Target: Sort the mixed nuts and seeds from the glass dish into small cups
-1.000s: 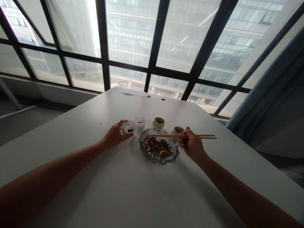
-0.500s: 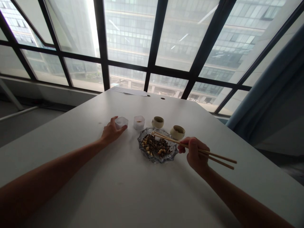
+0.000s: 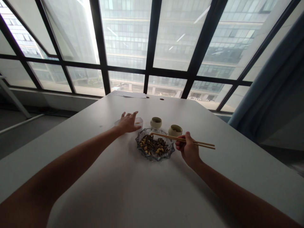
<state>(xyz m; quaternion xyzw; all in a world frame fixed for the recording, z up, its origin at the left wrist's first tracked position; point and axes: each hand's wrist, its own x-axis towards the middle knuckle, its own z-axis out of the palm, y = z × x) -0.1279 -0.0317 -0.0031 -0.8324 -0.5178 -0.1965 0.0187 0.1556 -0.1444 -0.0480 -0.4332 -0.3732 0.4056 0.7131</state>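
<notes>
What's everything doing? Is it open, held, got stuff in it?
Glass bowl: holding seeds and nuts.
Chopsticks: held over the bowl.
Left hand: open and spread.
Right hand: closed around the chopsticks.
Right tub: lidless, bits inside, partly hidden.
Left tub: mostly hidden.
Left cup: upright, lidless.
Right cup: upright, lidless.
Window pane: tilted open.

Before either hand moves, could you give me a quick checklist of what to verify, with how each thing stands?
1. Chopsticks held in the right hand: ok.
2. Chopstick tips at the glass bowl: ok; touching its contents: cannot tell.
3. Left hand closed around a cup: not ok, fingers spread.
4. Left plastic cup's contents: cannot tell, hand in front.
5. Rear ceramic cup upright: ok.
</notes>
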